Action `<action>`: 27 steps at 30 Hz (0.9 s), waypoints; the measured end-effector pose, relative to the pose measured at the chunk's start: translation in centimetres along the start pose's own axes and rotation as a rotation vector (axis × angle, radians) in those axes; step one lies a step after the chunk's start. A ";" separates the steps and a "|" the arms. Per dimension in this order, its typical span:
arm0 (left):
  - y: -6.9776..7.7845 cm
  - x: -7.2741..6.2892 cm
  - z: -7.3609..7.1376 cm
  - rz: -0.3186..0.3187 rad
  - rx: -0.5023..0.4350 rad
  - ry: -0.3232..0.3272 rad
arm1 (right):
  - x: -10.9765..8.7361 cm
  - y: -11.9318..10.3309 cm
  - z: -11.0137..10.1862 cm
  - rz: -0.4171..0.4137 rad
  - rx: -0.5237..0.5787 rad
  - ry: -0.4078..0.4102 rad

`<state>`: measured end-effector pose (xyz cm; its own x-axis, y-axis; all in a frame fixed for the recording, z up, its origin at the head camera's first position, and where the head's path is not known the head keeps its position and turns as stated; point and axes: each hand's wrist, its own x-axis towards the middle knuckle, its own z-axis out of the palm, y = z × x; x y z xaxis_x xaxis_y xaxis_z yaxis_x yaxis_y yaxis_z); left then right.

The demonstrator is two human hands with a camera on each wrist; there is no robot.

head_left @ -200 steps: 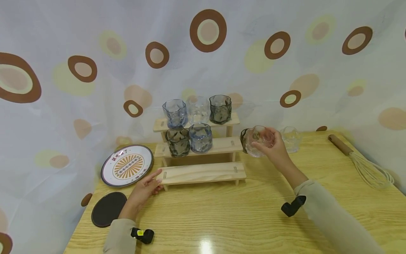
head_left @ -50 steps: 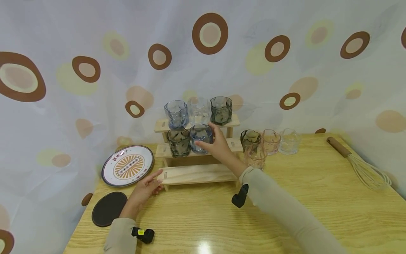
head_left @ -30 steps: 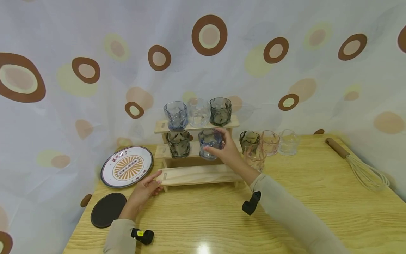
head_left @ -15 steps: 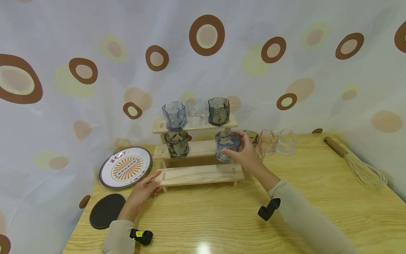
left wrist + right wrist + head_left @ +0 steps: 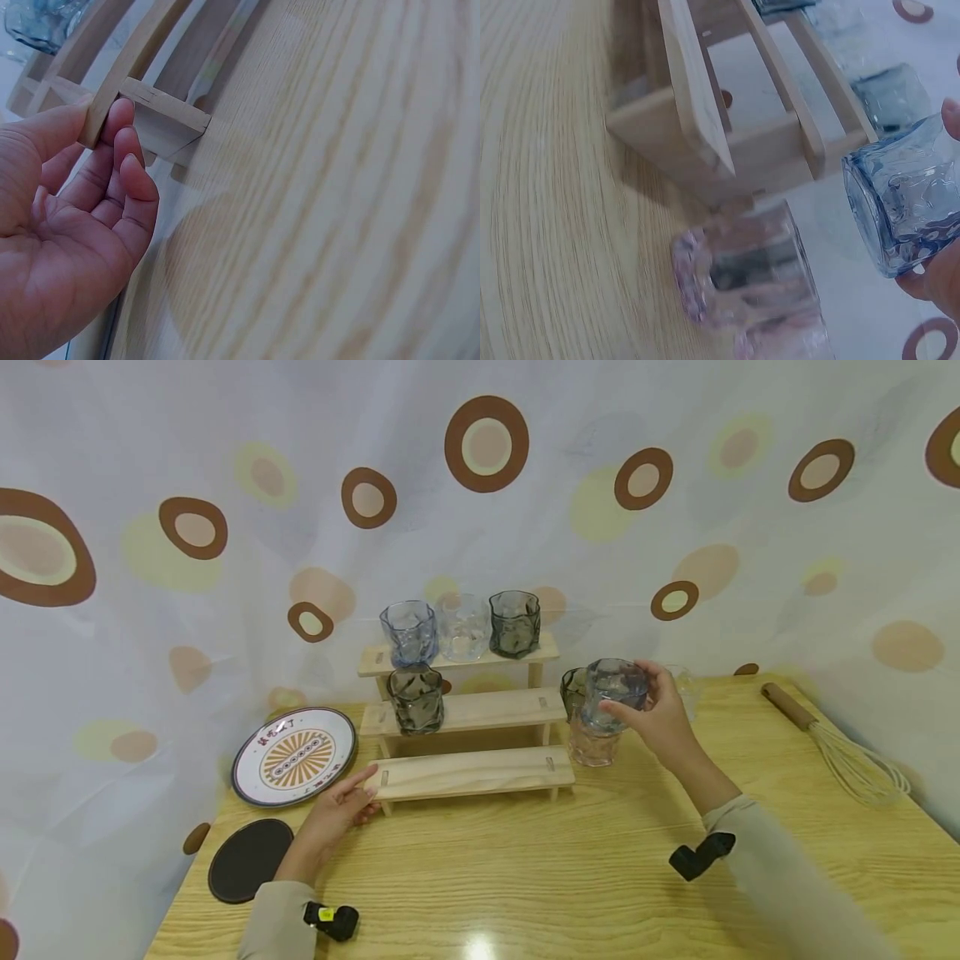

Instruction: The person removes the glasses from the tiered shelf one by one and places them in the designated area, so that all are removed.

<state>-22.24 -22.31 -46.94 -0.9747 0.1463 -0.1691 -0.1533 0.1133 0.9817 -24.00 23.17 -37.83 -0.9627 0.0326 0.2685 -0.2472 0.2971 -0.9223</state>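
In my right hand I grip a blue wavy glass, lifted above the table, right of the wooden three-step rack. The right wrist view shows the blue glass between thumb and fingers. My left hand pinches the left end of the lowest step; thumb and fingers close on the board in the left wrist view. A grey glass stands on the middle step. On the top step stand a blue glass, a clear glass and a grey glass.
Below the held glass stands a pink glass. A grey glass and a clear glass, partly hidden, stand behind. A whisk lies far right. A patterned plate and a black round mat lie left.
A pink glass was set down on the table at the right. My right hand then took the blue glass off the middle step and carried it right. The left hand stayed on the rack.
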 end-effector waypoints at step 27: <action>0.2 -0.1 0.0 -0.013 0.030 0.004 | -1.1 6.2 -4.5 0.161 -0.100 0.108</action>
<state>-22.13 -22.34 -46.75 -0.9734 0.1408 -0.1810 -0.1606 0.1446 0.9764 -23.99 29.24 -42.56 -0.9701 0.1881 0.1533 -0.0738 0.3731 -0.9248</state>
